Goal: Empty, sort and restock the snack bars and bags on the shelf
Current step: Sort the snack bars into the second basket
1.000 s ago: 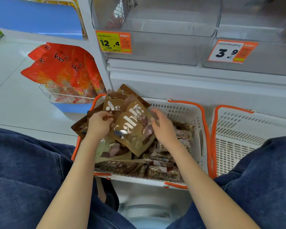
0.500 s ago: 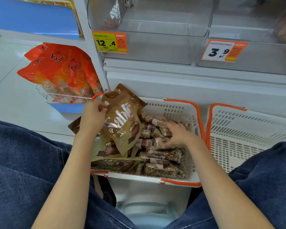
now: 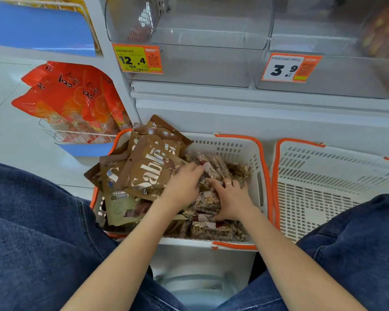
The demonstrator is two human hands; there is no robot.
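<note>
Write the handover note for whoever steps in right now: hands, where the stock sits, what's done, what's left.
Left hand: in the filled basket, fingers among the snack bars; grip unclear.
Right hand: spread flat on the bars, gripping nothing.
Brown Sable bags: piled on the basket's left side, bars on its right.
Second basket: beside it, nothing visible inside.
Done: clear bins above the 12.4 tag and 3.9 tag look emptied.
Left: sort bars from bags, then restock the bins.

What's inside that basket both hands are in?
The basket holds brown Sablé bags stacked on its left and clear-wrapped snack bars on its right. The left hand and right hand cover some bars; the bottom is hidden.
</note>
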